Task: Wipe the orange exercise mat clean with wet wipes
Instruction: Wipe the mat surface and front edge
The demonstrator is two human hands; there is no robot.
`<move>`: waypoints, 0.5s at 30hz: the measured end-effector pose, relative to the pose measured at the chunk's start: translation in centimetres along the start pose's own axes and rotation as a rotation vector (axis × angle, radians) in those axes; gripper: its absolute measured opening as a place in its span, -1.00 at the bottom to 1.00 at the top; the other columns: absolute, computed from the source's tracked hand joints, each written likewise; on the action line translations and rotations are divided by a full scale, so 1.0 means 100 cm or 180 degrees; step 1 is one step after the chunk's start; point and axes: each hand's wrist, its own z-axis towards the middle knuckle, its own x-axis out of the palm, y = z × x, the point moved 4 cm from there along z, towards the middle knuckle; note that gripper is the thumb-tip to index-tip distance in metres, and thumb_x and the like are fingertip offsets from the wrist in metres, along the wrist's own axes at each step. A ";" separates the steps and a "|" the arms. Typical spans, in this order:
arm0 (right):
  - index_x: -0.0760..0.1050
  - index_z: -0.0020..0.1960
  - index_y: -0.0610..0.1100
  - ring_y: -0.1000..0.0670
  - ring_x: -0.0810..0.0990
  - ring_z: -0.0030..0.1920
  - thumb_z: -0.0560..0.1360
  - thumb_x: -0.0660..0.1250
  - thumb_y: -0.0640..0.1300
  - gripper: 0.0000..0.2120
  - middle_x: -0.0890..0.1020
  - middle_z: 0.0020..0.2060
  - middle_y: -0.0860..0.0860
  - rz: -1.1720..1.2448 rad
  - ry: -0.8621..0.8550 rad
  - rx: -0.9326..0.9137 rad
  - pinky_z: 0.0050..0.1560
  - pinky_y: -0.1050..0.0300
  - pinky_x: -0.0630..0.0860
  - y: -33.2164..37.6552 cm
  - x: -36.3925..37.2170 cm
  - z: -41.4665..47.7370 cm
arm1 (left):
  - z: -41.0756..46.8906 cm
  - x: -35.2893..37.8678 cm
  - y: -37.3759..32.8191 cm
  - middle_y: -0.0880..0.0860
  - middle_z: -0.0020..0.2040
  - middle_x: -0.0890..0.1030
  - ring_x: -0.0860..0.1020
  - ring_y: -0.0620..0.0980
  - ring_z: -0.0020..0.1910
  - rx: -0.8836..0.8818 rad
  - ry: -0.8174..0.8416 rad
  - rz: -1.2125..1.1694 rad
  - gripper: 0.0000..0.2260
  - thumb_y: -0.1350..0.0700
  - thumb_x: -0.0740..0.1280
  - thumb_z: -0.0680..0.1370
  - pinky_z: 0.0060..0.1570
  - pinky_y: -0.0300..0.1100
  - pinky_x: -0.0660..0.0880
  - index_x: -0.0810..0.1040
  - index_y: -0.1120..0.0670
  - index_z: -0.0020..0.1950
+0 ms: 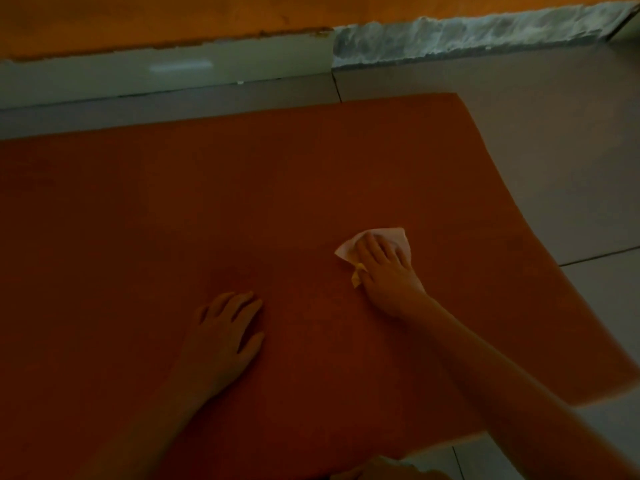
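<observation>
The left forearm (pixel 149 427) and right forearm (pixel 502 375) are bare as far as they show; the left grip (pixel 225 334) and right grip (pixel 384 271) are bare too.

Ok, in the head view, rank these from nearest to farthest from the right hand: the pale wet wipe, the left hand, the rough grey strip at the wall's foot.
1. Pale wet wipe, under the right hand on the orange foam mat.
2. Left hand, flat on the mat, leftward.
3. Rough grey strip, far off at the wall.
</observation>
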 end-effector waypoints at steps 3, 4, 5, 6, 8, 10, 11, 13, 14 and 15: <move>-0.27 0.56 -0.09 -0.15 -0.32 0.52 0.67 -0.15 0.02 -0.46 -0.29 0.53 -0.06 0.0005 -0.0014 -0.0038 0.47 -0.10 -0.28 0.005 0.002 0.002 | 0.013 -0.002 0.003 -0.05 0.50 0.25 0.10 -0.03 0.49 0.0084 -0.0042 0.0009 -0.24 -0.41 -0.30 0.51 0.41 0.09 0.13 0.33 -0.06 0.47; -0.28 0.56 -0.07 -0.15 -0.32 0.52 0.66 -0.18 0.06 -0.46 -0.31 0.52 -0.03 -0.0040 0.0013 -0.0133 0.47 -0.09 -0.30 0.001 0.003 0.003 | 0.019 0.000 0.004 -0.10 0.54 0.10 -0.04 -0.09 0.51 0.0092 -0.0058 0.0012 -0.21 -0.44 -0.36 0.45 0.44 0.05 -0.01 0.21 -0.12 0.51; -0.28 0.56 -0.04 -0.15 -0.32 0.52 0.63 -0.24 0.12 -0.44 -0.32 0.51 -0.01 -0.0120 0.0012 -0.0247 0.46 -0.08 -0.30 -0.004 0.001 0.005 | 0.024 -0.001 0.005 -0.16 0.54 -0.05 -0.16 -0.14 0.50 0.0082 -0.0043 0.0011 -0.19 -0.47 -0.43 0.38 0.44 -0.01 -0.16 0.07 -0.17 0.52; -0.27 0.56 -0.02 -0.13 -0.31 0.52 0.57 -0.33 0.18 -0.40 -0.32 0.51 0.01 -0.0212 -0.0002 -0.0363 0.46 -0.08 -0.30 -0.011 -0.001 0.009 | 0.029 -0.003 0.007 -0.20 0.52 -0.15 -0.23 -0.15 0.49 0.0063 0.0039 0.0034 -0.16 -0.49 -0.48 0.32 0.43 -0.05 -0.24 -0.03 -0.21 0.51; -0.26 0.56 0.01 -0.10 -0.27 0.54 0.44 -0.46 0.21 -0.29 -0.28 0.53 0.01 -0.0363 -0.0046 -0.0512 0.49 -0.09 -0.27 -0.018 -0.006 0.018 | 0.036 -0.005 0.008 -0.17 0.54 -0.09 -0.18 -0.09 0.50 0.0097 0.0109 0.0066 -0.14 -0.50 -0.45 0.34 0.43 -0.03 -0.20 0.03 -0.19 0.53; -0.24 0.56 0.01 -0.09 -0.25 0.54 0.45 -0.44 0.19 -0.30 -0.25 0.54 0.01 -0.0419 -0.0109 -0.0484 0.52 -0.11 -0.20 -0.018 -0.011 0.032 | 0.041 -0.009 0.008 -0.07 0.55 0.08 -0.07 -0.04 0.49 0.0158 0.0029 0.0094 -0.21 -0.47 -0.32 0.45 0.42 0.05 -0.06 0.21 -0.13 0.51; -0.25 0.56 0.00 -0.10 -0.24 0.54 0.47 -0.42 0.18 -0.32 -0.25 0.54 0.00 -0.0404 -0.0154 -0.0430 0.52 -0.11 -0.19 -0.017 -0.013 0.039 | 0.043 -0.010 0.009 -0.06 0.56 0.08 -0.07 -0.04 0.49 0.0187 0.0057 0.0111 -0.22 -0.47 -0.30 0.46 0.41 0.07 -0.05 0.21 -0.13 0.52; -0.25 0.56 -0.02 -0.12 -0.25 0.54 0.55 -0.33 0.17 -0.38 -0.25 0.55 -0.02 -0.0366 -0.0226 -0.0321 0.51 -0.11 -0.19 -0.013 -0.020 0.053 | 0.051 -0.009 0.012 -0.12 0.55 -0.07 -0.17 -0.07 0.50 0.0193 0.0130 0.0145 -0.21 -0.51 -0.35 0.40 0.42 0.02 -0.16 0.05 -0.18 0.53; -0.25 0.56 -0.04 -0.12 -0.26 0.54 0.61 -0.24 0.13 -0.42 -0.25 0.55 -0.03 -0.0317 -0.0211 -0.0271 0.51 -0.11 -0.20 -0.012 -0.023 0.061 | 0.057 -0.011 0.014 -0.13 0.55 -0.10 -0.20 -0.08 0.50 0.0174 0.0106 0.0157 -0.19 -0.51 -0.36 0.39 0.42 0.01 -0.19 0.02 -0.17 0.54; -0.25 0.56 -0.05 -0.12 -0.27 0.53 0.65 -0.16 0.08 -0.44 -0.25 0.54 -0.04 -0.0248 -0.0185 -0.0216 0.52 -0.12 -0.20 -0.010 -0.026 0.068 | 0.065 -0.015 0.014 -0.11 0.56 -0.10 -0.21 -0.10 0.49 0.0144 0.0013 0.0149 -0.18 -0.51 -0.35 0.39 0.42 0.02 -0.18 0.02 -0.15 0.55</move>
